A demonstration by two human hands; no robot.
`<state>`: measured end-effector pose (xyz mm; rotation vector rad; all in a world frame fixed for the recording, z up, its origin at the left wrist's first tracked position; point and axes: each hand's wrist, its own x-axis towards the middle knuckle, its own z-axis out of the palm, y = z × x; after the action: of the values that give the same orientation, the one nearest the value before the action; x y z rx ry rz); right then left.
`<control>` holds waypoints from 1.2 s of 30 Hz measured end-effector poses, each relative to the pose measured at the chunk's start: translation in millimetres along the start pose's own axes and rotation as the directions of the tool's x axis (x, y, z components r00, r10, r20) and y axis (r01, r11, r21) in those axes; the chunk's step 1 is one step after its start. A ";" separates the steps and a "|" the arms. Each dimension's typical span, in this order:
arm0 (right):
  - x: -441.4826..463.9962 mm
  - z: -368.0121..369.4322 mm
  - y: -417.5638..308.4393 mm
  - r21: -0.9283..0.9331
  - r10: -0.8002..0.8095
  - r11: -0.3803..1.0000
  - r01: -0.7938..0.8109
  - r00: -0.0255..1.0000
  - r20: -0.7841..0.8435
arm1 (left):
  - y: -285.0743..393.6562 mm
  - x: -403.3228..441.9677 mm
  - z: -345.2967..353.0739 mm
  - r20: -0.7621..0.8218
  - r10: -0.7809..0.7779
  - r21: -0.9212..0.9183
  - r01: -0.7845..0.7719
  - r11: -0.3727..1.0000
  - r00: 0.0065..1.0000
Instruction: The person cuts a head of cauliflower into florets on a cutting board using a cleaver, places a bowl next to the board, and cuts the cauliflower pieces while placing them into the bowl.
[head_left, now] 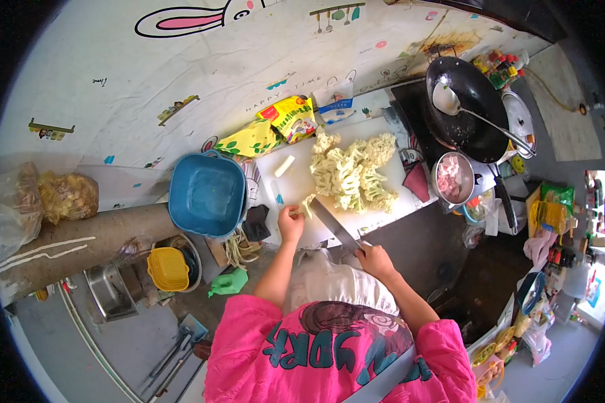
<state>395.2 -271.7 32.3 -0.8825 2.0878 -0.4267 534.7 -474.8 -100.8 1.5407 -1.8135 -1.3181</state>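
Observation:
A heap of cut cauliflower [349, 171] lies on the white cutting board [302, 158]. In my right hand [376, 258] is the handle of a kitchen knife [335, 224], its broad blade pointing up and left over the board's near edge. My left hand [290, 223] is closed at the board's lower left, its fingers on a small cauliflower piece [307, 204] beside the blade's tip. Up and left of the heap, a pale cut stem piece [284, 166] rests alone on the board.
A blue basin [207, 193] stands left of the board, with yellow packets [289, 119] behind. To the right are a black wok [474, 101] holding a ladle [446, 99] and a metal bowl of sliced meat [452, 177]. Below left sits a yellow basket [169, 269].

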 end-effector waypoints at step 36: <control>24.5 12.4 -7.6 -0.091 0.010 0.996 -0.001 0.996 0.093 | -13.5 7.0 -6.1 0.065 0.049 0.206 -0.062 0.977 0.997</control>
<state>398.0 -294.4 15.4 -0.9317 2.0363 -0.2844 544.5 -482.8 -111.2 1.5566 -2.0731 -1.1924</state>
